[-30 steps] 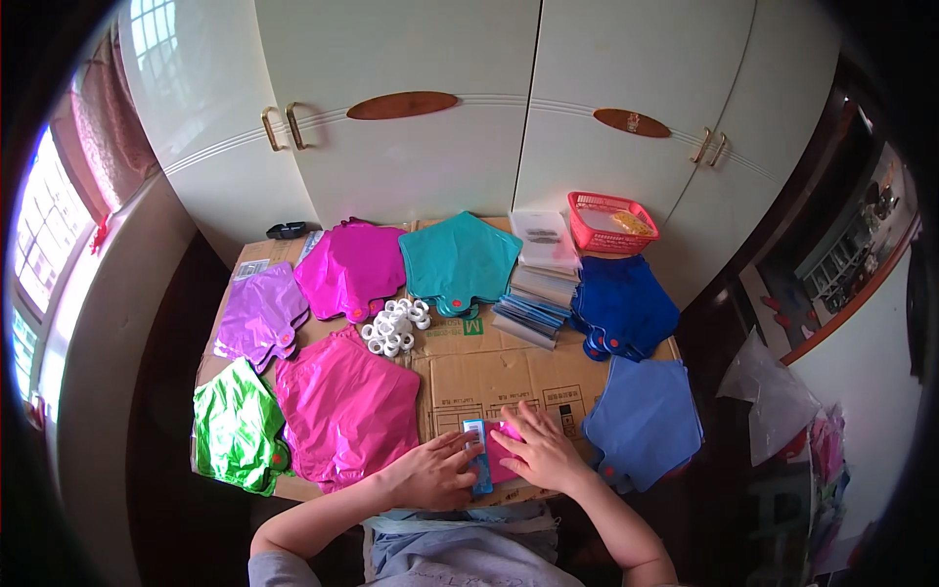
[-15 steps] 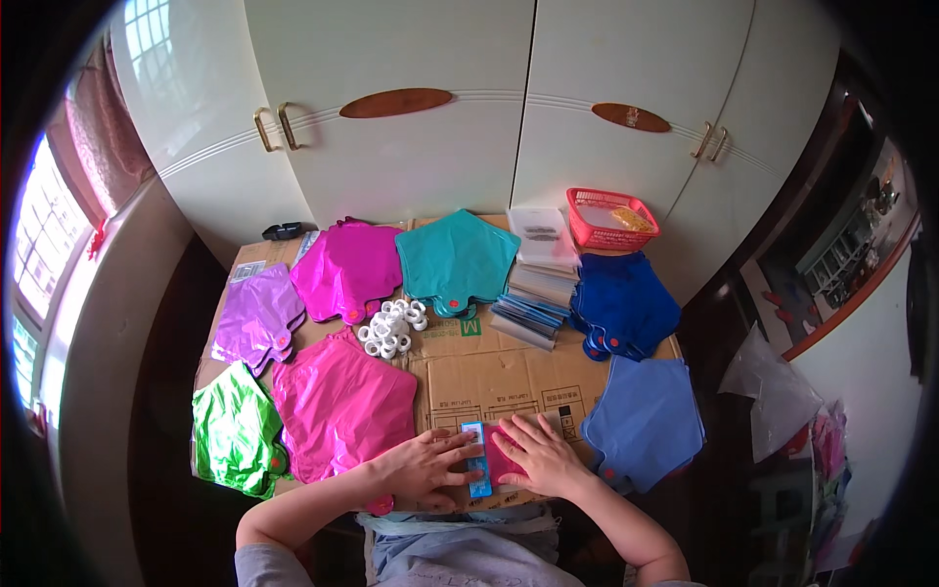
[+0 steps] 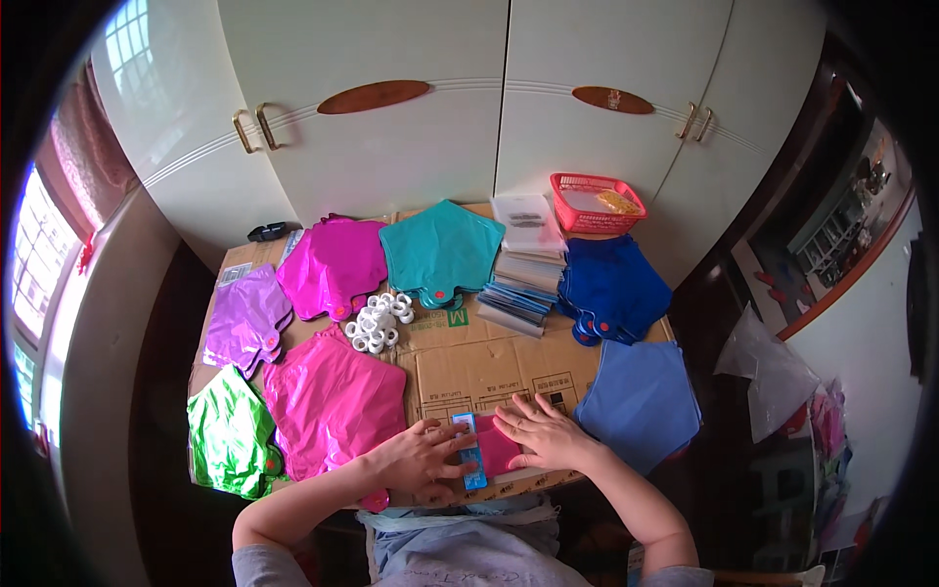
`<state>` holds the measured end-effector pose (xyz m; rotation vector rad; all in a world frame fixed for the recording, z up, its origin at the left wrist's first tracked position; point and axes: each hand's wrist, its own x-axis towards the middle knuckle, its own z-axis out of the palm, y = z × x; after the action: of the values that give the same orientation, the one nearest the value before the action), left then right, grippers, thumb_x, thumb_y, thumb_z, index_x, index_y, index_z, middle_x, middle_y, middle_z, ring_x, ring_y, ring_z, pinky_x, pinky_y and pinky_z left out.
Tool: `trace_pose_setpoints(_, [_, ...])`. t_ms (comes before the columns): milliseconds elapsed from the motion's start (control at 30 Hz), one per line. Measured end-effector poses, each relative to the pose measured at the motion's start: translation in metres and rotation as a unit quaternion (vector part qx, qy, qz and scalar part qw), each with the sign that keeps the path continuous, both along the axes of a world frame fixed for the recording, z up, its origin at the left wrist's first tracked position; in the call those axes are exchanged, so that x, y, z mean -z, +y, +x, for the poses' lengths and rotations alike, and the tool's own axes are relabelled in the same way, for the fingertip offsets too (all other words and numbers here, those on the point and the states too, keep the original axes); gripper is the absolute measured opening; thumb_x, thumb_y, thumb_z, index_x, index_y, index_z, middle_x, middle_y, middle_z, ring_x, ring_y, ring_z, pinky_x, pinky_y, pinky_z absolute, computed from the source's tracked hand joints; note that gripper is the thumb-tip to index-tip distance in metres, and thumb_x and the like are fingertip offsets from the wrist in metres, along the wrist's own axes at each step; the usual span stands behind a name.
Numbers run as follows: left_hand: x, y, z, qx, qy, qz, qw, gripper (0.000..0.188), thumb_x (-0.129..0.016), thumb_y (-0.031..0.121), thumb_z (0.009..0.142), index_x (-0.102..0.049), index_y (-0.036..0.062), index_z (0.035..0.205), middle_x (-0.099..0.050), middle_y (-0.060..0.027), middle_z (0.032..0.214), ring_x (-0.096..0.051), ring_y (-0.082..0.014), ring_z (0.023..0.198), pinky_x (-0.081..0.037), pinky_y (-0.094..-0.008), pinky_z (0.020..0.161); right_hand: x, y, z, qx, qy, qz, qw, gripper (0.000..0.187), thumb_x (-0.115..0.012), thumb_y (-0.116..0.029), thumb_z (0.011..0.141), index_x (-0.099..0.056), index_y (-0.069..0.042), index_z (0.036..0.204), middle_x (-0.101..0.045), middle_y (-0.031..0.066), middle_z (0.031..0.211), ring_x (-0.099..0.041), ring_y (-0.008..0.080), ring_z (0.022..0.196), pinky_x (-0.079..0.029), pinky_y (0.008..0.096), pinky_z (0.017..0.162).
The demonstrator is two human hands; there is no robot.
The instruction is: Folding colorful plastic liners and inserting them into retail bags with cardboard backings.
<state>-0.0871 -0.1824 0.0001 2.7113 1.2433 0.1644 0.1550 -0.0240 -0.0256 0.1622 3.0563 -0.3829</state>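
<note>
A folded pink foil piece (image 3: 495, 452) lies at the near edge of the cardboard-topped table, with a narrow blue printed card (image 3: 472, 458) along its left side. My left hand (image 3: 421, 460) rests with its fingers apart, the tips touching the blue card. Spread flat, my right hand (image 3: 548, 437) presses on the right part of the pink piece and hides that end. A large pink foil balloon stack (image 3: 337, 401) lies beside my left forearm. Close to my right hand is a light-blue stack (image 3: 641, 406).
Green (image 3: 230, 430), lilac (image 3: 245, 311), magenta (image 3: 333, 264), teal (image 3: 442, 249) and dark-blue foil stacks (image 3: 616, 289) ring the table. White rings (image 3: 377, 325) are heaped mid-left. Blue-grey cards (image 3: 518, 301) lie fanned below a red basket (image 3: 599, 217). White cabinets (image 3: 391, 39) stand behind.
My right hand has slid slightly right over the pink piece, and more of it shows between my hands. My left hand stays at the blue card. The whole view has shifted a little.
</note>
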Motion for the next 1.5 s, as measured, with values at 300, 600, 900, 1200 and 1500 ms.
trace_pose_setpoints(300, [0.000,0.007,-0.003,0.045,0.057,0.064,0.995,0.044,-0.052,0.028,0.083,-0.047,0.0254,0.126,-0.042,-0.0091,0.136,-0.042,-0.0270,0.126,-0.037,-0.0417,0.099,0.004,0.001,0.000,-0.006,0.005,0.012,1.000,0.075,-0.051,-0.054,0.085,-0.030,-0.011,0.143,-0.026,0.0072,0.150,-0.017,0.0303,0.140,-0.014,0.0502,0.113])
trace_pose_setpoints(600, [0.007,-0.035,0.068,-0.146,0.089,0.086,0.981,0.069,-0.059,0.055,0.076,-0.044,0.0171,0.132,-0.052,-0.0221,0.114,-0.053,-0.0339,0.103,-0.044,-0.0473,0.090,-0.012,0.003,-0.020,0.073,0.180,-0.013,0.981,0.044,-0.061,-0.024,0.086,-0.053,-0.008,0.126,-0.047,0.0083,0.136,-0.037,0.0272,0.131,-0.028,0.0487,0.108])
trace_pose_setpoints(900, [0.011,-0.040,0.076,-0.185,0.075,0.041,0.979,0.082,-0.064,0.058,0.069,-0.039,0.0192,0.136,-0.049,-0.0212,0.112,-0.052,-0.0350,0.095,-0.045,-0.0471,0.091,-0.003,-0.036,-0.001,0.090,0.201,-0.028,0.975,0.034,-0.064,-0.020,0.083,-0.061,-0.005,0.114,-0.060,0.0094,0.120,-0.053,0.0236,0.116,-0.037,0.0433,0.102])
trace_pose_setpoints(1200, [0.012,-0.038,0.071,-0.183,0.023,0.038,0.982,0.078,-0.064,0.055,0.071,-0.039,0.0190,0.136,-0.049,-0.0202,0.114,-0.050,-0.0348,0.105,-0.041,-0.0445,0.096,0.008,-0.046,0.003,0.112,0.208,-0.024,0.971,0.035,-0.064,-0.021,0.083,-0.061,0.000,0.112,-0.060,0.0128,0.119,-0.053,0.0258,0.117,-0.037,0.0454,0.101])
trace_pose_setpoints(1500, [0.019,-0.041,0.074,-0.188,0.020,0.040,0.981,0.080,-0.063,0.055,0.071,-0.038,0.0179,0.138,-0.049,-0.0204,0.115,-0.043,-0.0397,0.120,-0.036,-0.0449,0.103,-0.017,-0.045,-0.059,0.070,0.217,0.064,0.972,0.034,-0.056,-0.012,0.075,-0.059,0.000,0.107,-0.055,0.0056,0.091,-0.054,0.0201,0.084,-0.048,0.0304,0.076])
